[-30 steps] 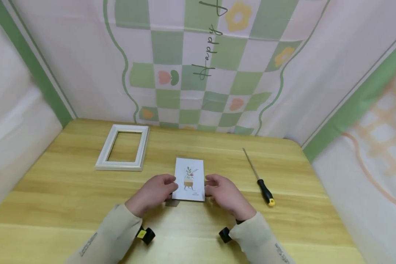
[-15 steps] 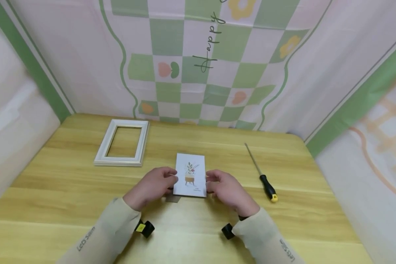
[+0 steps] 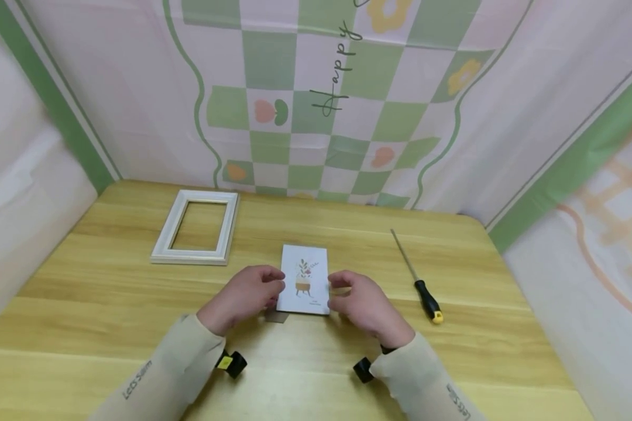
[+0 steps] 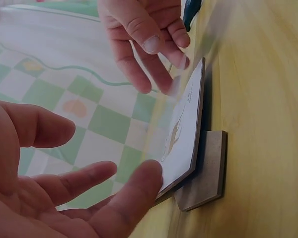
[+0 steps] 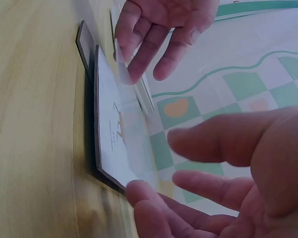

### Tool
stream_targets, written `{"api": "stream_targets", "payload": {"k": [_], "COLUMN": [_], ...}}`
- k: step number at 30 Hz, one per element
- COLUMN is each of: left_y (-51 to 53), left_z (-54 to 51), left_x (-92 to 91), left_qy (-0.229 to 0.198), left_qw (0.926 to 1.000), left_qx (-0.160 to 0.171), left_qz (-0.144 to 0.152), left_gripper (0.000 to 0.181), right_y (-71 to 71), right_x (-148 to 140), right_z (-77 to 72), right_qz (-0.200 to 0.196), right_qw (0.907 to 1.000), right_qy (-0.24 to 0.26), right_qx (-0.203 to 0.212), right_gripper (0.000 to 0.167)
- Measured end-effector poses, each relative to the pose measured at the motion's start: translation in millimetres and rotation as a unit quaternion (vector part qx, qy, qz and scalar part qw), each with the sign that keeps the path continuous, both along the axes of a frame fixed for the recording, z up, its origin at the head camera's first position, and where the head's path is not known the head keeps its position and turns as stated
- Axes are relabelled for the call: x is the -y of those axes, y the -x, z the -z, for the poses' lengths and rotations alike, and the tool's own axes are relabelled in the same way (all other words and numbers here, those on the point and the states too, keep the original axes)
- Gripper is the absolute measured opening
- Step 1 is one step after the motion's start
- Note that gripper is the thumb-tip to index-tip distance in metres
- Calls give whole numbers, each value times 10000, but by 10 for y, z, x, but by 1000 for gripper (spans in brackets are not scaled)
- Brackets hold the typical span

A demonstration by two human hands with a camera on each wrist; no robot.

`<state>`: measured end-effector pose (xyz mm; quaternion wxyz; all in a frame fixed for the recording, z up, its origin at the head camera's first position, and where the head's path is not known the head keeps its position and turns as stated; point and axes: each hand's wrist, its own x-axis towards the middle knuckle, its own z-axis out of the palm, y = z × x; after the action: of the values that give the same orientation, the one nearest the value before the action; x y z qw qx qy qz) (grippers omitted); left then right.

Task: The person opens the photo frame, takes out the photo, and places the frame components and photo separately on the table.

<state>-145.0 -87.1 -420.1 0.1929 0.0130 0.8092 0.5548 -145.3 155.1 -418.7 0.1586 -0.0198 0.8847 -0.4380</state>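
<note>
A white card (image 3: 304, 280) printed with a potted plant lies face up on a thin brown backing board (image 4: 200, 119). Its dark stand leg (image 4: 204, 171) sticks out underneath at the near left corner. A clear sheet (image 5: 123, 64) with a glassy edge seems to lie over the card. At the card's left edge is my left hand (image 3: 244, 294), fingers loosely bent, a fingertip touching the edge in the left wrist view. My right hand (image 3: 366, 304) is at the opposite edge, its fingertips against or very near it. Neither hand grips anything.
A white picture frame (image 3: 176, 228) with a bare opening lies at the back left of the wooden table (image 3: 305, 374). On the right lies a screwdriver (image 3: 428, 302) with a black and yellow handle. A patterned curtain (image 3: 274, 82) hangs behind the table.
The head view has tilted slightly, so everything sits a little higher in it. The right thumb and fingers have spread slightly. The card and both hands otherwise stay in place.
</note>
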Motion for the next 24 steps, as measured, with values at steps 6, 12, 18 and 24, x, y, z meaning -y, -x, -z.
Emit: {"api": "stream_targets", "payload": {"k": [6, 12, 18, 24], "left_y": [-5, -10, 1, 26], "left_z": [6, 6, 4, 4], "left_x": [-6, -6, -24, -32], "left_qy": [-247, -419, -993, -1423], "left_qw": [9996, 9989, 9941, 9871], "left_qx": [14, -36, -73, -60], "left_qz": [-118, -202, -438, -737], "left_gripper": [33, 31, 38, 47], "right_y": [0, 10, 22, 22], "right_x": [9, 15, -4, -8], "right_z": [-34, -34, -24, -46], "right_qz": [217, 333, 488, 622], "right_qw": [9996, 9985, 9970, 9951], "right_qy": [-160, -7, 289, 623], "right_qx": [-11, -431, -526, -446], "right_gripper": [43, 36, 34, 29]}}
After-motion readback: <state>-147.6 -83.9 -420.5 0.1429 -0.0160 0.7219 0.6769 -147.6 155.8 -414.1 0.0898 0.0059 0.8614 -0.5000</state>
